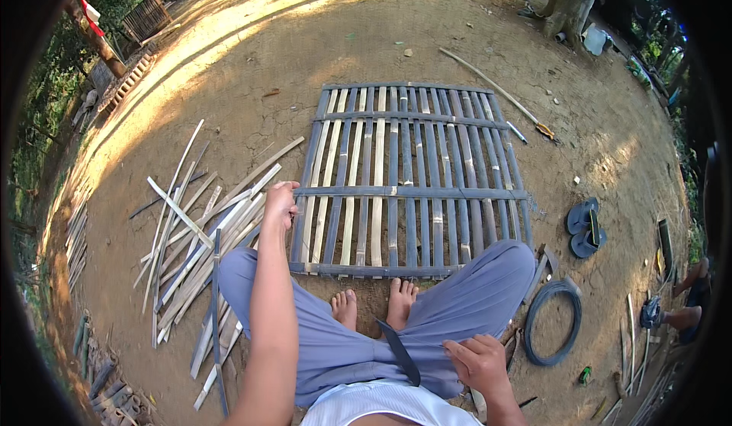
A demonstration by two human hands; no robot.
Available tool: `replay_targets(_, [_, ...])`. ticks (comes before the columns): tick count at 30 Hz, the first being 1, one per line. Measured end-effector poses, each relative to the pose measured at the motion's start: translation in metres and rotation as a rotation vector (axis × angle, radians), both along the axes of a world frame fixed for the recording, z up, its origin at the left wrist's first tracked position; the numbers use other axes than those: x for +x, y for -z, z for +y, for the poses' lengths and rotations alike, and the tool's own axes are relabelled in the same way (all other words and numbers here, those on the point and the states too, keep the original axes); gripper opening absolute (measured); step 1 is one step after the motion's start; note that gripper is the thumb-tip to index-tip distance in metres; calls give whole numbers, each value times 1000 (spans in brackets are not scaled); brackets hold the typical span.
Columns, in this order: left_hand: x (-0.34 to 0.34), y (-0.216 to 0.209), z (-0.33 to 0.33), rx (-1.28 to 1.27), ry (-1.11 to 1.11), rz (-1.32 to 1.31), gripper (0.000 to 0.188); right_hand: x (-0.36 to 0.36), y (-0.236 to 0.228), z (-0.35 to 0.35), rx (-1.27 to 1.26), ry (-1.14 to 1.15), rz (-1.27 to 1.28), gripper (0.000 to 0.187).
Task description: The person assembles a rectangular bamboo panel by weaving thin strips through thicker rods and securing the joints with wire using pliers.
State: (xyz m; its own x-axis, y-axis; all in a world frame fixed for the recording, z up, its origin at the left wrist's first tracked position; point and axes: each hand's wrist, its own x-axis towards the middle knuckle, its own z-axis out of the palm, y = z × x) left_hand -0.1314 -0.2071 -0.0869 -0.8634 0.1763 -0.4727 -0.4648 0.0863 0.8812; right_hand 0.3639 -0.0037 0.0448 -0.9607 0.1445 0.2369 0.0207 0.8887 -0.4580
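Across the lap lies one dark, flat, pointed strip. To its right the right hand hovers over the thigh, fingers loosely curled; whether it holds anything I cannot tell. Two bare feet stand just beside the near edge of one slatted panel, which lies flat on the bare ground ahead. Four crossbars span its slats, well over a dozen, some pale and most dark. The left hand, fingers folded in, is at the left end of the second-nearest crossbar; its grip cannot be made out. Left of the panel is one heap of loose strips, too tangled to count. On the right lie one coil and, farther off, two dark sandals. Beyond the panel's far right side lies one long pole; farther still stands one thick tree trunk.
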Motion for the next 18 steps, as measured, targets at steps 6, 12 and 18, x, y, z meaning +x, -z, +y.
replay_targets(6, [15,99,-20,-1162,340,231,46,-34,-6,29,-32,203,458,26])
replay_targets(12, [48,160,-64,-1233,269,73,51,-15,131,140,-1037,1145,574,27])
replay_targets(18, [50,207,-66,-1174,152,47,54,11,241,130,-1717,1275,318,28])
